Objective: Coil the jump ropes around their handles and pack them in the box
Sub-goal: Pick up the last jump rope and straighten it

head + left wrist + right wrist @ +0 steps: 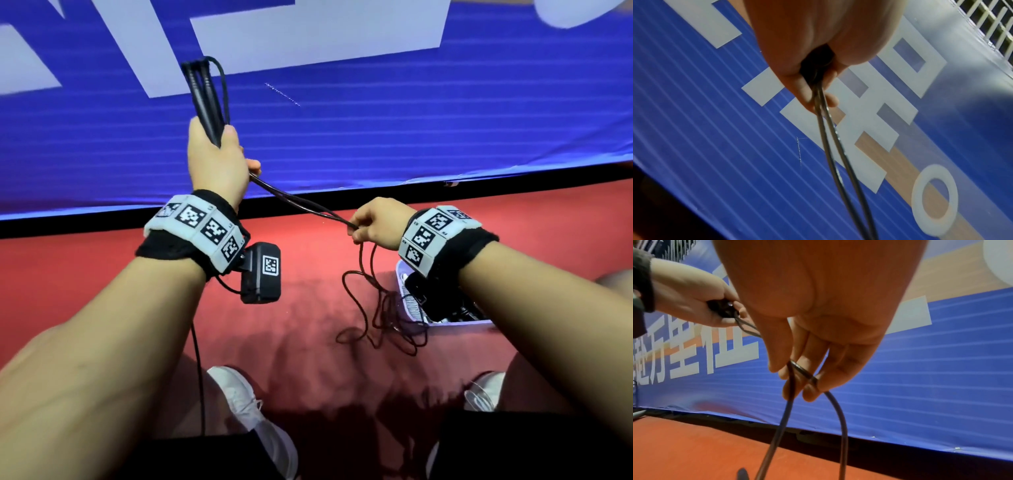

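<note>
Both hands grip 1 thin black rope.
Left hand [215, 161] clasps 2 slim handles [205, 99]; right hand [375, 222] pinches 2 rope [301, 200] strands above box [455, 325].

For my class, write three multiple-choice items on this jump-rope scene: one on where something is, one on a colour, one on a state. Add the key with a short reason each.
1. Where is the box?
A. on the red floor, below the right hand
B. in the left hand
C. hung on the blue banner

2. What colour are the handles?
A. white
B. black
C. yellow

3. How is the rope between the two hands?
A. wound fully round the handles
B. cut in two
C. stretched from the left hand to the right hand, its slack lying loose on the floor

Key: 1 A, the head view shows it on the floor under the right wrist. 2 B, they rise dark from the left fist. 3 C, two strands span the hands and loops lie beside the box.
</note>
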Action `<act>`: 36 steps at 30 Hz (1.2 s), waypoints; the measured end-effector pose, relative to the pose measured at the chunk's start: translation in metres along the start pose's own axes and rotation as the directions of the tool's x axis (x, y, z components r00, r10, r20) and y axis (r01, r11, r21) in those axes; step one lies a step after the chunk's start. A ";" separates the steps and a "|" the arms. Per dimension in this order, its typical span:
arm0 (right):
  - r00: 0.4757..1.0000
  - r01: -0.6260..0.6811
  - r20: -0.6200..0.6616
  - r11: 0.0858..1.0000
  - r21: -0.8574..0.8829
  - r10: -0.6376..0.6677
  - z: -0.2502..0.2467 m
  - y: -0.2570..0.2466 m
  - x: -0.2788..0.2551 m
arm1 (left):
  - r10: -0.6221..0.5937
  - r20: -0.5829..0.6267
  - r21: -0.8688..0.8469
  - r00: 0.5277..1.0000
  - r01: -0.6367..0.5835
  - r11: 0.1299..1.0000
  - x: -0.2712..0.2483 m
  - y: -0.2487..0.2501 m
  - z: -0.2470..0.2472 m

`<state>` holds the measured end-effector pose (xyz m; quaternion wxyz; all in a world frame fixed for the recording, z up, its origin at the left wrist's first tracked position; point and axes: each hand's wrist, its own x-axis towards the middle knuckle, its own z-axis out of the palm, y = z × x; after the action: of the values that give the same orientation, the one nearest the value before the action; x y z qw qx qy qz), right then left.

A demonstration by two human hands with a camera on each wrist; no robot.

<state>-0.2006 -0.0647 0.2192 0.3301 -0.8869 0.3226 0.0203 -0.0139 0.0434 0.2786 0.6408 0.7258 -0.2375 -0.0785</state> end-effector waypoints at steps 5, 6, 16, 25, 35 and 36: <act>0.973 0.028 -0.229 0.997 0.067 -0.012 -0.002 -0.009 -0.001 | 0.099 0.084 0.236 0.992 -0.116 0.965 -0.004 -0.009 -0.002; 0.963 0.066 -0.269 0.985 0.159 -0.021 -0.003 -0.013 0.000 | 0.096 0.100 0.252 0.990 -0.118 0.960 -0.005 -0.009 -0.002; 0.999 -0.020 -0.045 0.996 0.082 0.023 0.014 -0.013 0.006 | -0.010 0.178 -0.004 0.984 0.011 1.000 -0.015 0.005 0.006; 0.954 0.003 -0.298 0.992 -0.127 -0.041 -0.013 -0.025 0.007 | 0.183 0.183 0.263 0.966 -0.227 0.938 -0.013 -0.009 0.001; 0.752 0.219 -0.653 0.967 0.127 -0.085 -0.027 -0.034 0.001 | 0.192 0.162 0.279 0.968 -0.232 0.932 -0.015 -0.006 0.006; 0.725 0.250 -0.683 0.958 0.139 -0.091 -0.030 -0.035 0.002 | 0.195 0.154 0.274 0.969 -0.231 0.934 -0.015 -0.005 0.006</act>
<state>-0.1838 -0.0637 0.2621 0.2889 -0.8182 0.3362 -0.3662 -0.0284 0.0454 0.2703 0.5164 0.7753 -0.3631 -0.0179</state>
